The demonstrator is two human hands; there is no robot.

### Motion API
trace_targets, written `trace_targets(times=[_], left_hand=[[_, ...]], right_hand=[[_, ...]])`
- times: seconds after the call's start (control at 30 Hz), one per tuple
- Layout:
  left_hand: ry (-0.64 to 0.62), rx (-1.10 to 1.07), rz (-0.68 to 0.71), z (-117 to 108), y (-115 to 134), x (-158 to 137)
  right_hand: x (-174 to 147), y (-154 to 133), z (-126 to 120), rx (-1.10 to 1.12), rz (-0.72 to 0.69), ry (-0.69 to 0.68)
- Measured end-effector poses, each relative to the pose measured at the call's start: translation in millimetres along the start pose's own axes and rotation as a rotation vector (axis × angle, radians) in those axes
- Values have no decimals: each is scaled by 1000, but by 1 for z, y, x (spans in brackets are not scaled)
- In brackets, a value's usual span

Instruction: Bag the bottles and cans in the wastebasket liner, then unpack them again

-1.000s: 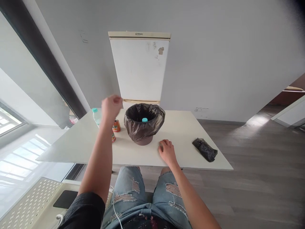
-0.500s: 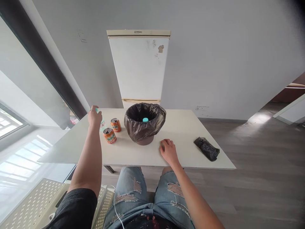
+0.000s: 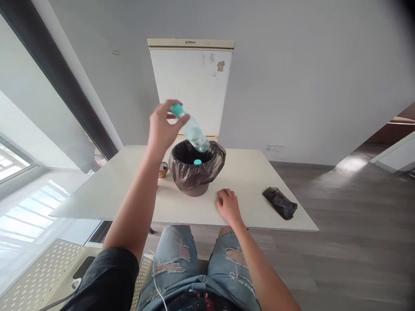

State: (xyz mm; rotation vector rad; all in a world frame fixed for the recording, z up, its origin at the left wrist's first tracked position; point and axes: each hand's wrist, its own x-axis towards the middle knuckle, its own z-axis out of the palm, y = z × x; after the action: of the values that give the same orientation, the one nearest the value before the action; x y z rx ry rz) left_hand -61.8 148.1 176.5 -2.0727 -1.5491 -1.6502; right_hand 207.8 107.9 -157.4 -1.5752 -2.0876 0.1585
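Note:
My left hand point(image 3: 167, 119) grips a clear plastic bottle point(image 3: 193, 133) near its teal cap, above the trash can. The bottle hangs tilted, its base down to the right at the can's opening. A dark plastic bag lines the trash can point(image 3: 194, 190) and folds over its rim. Inside, the teal cap of another bottle point(image 3: 197, 162) shows; the rest of it is hidden. My right hand point(image 3: 228, 205) rests on the table right of the can, fingers loosely bent and thumb apart, holding nothing visible. One orange can point(image 3: 163, 171) is partly covered by my left forearm.
The white table point(image 3: 249, 172) spans the space before me. On its right side lies a crumpled black plastic bag point(image 3: 280, 203). A white refrigerator point(image 3: 191, 82) stands behind the table. At lower left is a beige perforated surface point(image 3: 42, 272) with a white cable.
My left hand has lifted the bottle from the table's left side and carried it right, over the trash can. My forearm now covers most of the orange cans. My right hand stays put.

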Motion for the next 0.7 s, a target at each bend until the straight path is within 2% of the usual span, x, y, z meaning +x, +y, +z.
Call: trace_targets(times=[0.13, 0.2, 0.37, 0.47, 0.53, 0.57, 0.63, 0.7], left_hand=[[-339, 17, -104, 30, 3, -12], [-460, 5, -133, 41, -2, -18], [-672, 82, -111, 63, -29, -28], [-759, 101, -106, 66, -40, -31], [-742, 42, -139, 61, -41, -33], [-687, 10, -154, 56, -40, -36], [-481, -15, -174, 41, -39, -42], [-220, 31, -195, 21, -43, -52]], right_hand=[[0, -2, -2, -1, -2, 6], [0, -2, -3, -5, 2, 12], [1, -3, -2, 5, 9, 12], [1, -1, 0, 8, 0, 23], [0, 1, 2, 8, -5, 31], [0, 2, 3, 8, -5, 32], [0, 2, 3, 6, -3, 31], [0, 1, 2, 3, -1, 29]])
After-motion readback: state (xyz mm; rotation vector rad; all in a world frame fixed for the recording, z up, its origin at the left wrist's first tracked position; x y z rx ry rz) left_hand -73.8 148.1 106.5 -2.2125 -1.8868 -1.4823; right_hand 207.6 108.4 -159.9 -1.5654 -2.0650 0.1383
